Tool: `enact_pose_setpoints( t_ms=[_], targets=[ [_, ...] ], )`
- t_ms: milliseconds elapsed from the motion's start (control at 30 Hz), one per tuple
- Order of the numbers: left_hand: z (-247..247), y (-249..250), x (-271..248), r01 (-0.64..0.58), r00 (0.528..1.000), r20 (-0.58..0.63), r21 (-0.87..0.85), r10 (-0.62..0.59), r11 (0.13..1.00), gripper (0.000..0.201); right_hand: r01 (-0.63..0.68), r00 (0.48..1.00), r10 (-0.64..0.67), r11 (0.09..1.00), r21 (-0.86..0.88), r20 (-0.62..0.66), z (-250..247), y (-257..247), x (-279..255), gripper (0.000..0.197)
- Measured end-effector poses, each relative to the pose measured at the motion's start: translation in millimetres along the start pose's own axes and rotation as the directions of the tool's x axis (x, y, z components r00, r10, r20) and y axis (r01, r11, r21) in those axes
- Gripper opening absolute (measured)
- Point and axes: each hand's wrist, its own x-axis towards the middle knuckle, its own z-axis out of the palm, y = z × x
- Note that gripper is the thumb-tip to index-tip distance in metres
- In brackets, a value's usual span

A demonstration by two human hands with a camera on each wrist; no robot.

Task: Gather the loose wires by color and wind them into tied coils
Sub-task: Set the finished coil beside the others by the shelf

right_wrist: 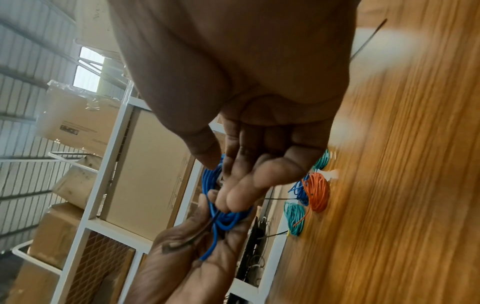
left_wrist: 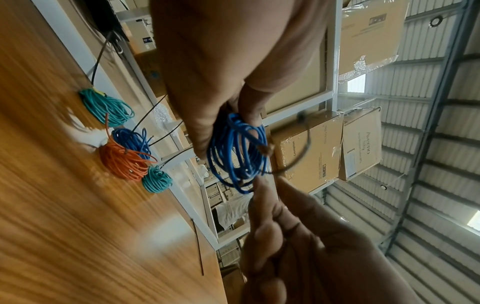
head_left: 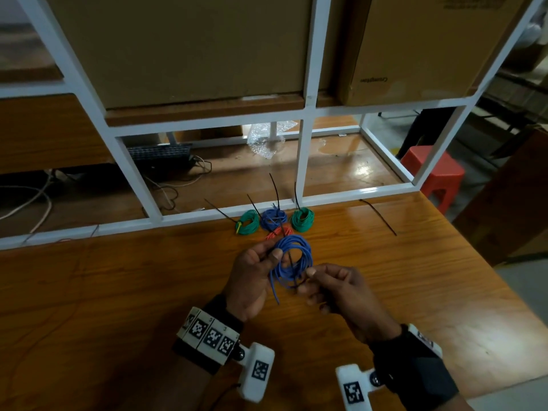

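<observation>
Wooden table (head_left: pixel 118 292) was under your hands. Your left hand (head_left: pixel 252 277) pinched the blue coil (head_left: pixel 292 262) above it, thumb and fingers closed on the left side. Your right hand (head_left: pixel 341 292) pinched a black cable tie (head_left: pixel 292 264) crossing the coil. Behind lay two green coils (head_left: pixel 248 222), one blue, one orange (head_left: pixel 278 231).

Left hand (left_wrist: pixel 228 67) pinches blue wire coil (left_wrist: pixel 237 152); right hand (left_wrist: pixel 311 257) holds a black cable tie (left_wrist: pixel 305 152) looped beside it.
</observation>
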Motion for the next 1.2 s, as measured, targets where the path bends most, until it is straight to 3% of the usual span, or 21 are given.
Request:
enact_pose_setpoints(
  t_ms=[100, 200, 267, 333, 500, 633, 767, 867, 1033, 1200],
  targets=[
    [-7.5, 0.2, 5.8, -0.003, 0.997, -0.073, -0.018, 0.002, 1.000, 0.032, 0.044, 0.998, -0.045, 0.999, -0.017, -0.039, -9.4, 0.0, -7.7, 0.027],
    [-12.4, 0.9, 6.0, -0.010, 0.992, -0.129, -0.018, 0.007, 1.000, 0.028, 0.205, 0.968, -0.229, 0.957, -0.205, -0.104, -22.2, 9.2, -16.2, 0.014],
    [-13.6, -2.3, 5.6, -0.018, 0.985, -0.171, -0.009, 0.016, 1.000, 0.028, 0.332, 0.921, -0.384, 0.866, -0.372, -0.070, -25.7, 16.0, -23.3, 0.002],
    [-12.5, -6.2, 3.8, -0.020, 0.980, -0.198, 0.004, 0.020, 1.000, 0.026, 0.426, 0.869, -0.494, 0.763, -0.487, -0.014, -19.9, 19.8, -30.9, 0.008],
    [-0.5, -17.5, -5.0, -0.009, 0.976, -0.218, 0.079, 0.026, 0.997, 0.017, 0.594, 0.728, -0.678, 0.555, -0.582, 0.097, 5.0, 27.4, -32.9, 0.029],
    [-0.7, -26.8, -11.5, -0.005, 0.978, -0.208, 0.106, 0.028, 0.994, 0.021, 0.613, 0.674, -0.737, 0.512, -0.602, 0.060, 14.3, 36.4, -23.3, 0.016],
    [-4.6, -27.9, -19.8, -0.008, 0.971, -0.232, 0.164, 0.047, 0.986, 0.024, 0.571, 0.695, -0.719, 0.546, -0.613, 0.006, 16.5, 34.9, -21.8, 0.011],
    [-12.1, -29.3, -25.3, -0.049, 0.978, -0.181, 0.302, 0.108, 0.952, 0.022, 0.547, 0.724, -0.689, 0.610, -0.573, -0.042, 15.1, 29.9, -17.4, 0.009],
    [-26.7, -34.5, -29.5, -0.149, 0.975, -0.046, 0.597, 0.219, 0.788, 0.025, 0.507, 0.772, -0.631, 0.679, -0.531, -0.070, 14.3, 12.1, -7.0, 0.012],
    [-31.6, -30.5, -35.0, -0.187, 0.966, 0.011, 0.718, 0.258, 0.671, 0.031, 0.506, 0.775, -0.629, 0.677, -0.534, -0.064, 20.3, -1.9, 1.4, 0.014]
  ],
)
